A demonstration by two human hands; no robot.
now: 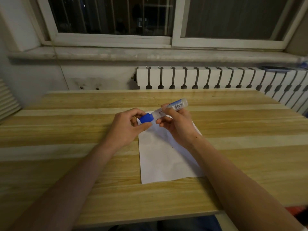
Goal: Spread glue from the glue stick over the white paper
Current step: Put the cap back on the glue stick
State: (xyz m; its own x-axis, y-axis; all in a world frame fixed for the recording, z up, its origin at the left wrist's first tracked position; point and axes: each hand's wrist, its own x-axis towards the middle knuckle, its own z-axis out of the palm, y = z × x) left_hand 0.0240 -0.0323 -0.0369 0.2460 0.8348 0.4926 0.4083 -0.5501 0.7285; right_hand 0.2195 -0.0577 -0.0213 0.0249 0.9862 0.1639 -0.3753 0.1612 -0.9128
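— Pale striped wooden table underfoot of it all, grain running side to side. Nearest on it, white paper lying flat, smooth, matte, edges square, far end tucked under the hands.

— And above that far end, glue stick held clear of the sheet, tilted, base up toward the window. Clear tube, barcode label, slim and round.

— Right hand wrapped round the barrel, fingers curled tight on it. Left hand pinching the blue cap, thumb below, fingers over.

— Looks like the uncapping, or a twist at that end; hard to tell which. No glue on the sheet to be seen, so probably early in the job.

— Best done with a firm barrel grip and a straight pull or gentle twist, no jerk. Then tip down onto the sheet, light even strokes, one hand pinning a corner against sliding.

— Further back, white ribbed radiator, grey stone sill, dark barred window.
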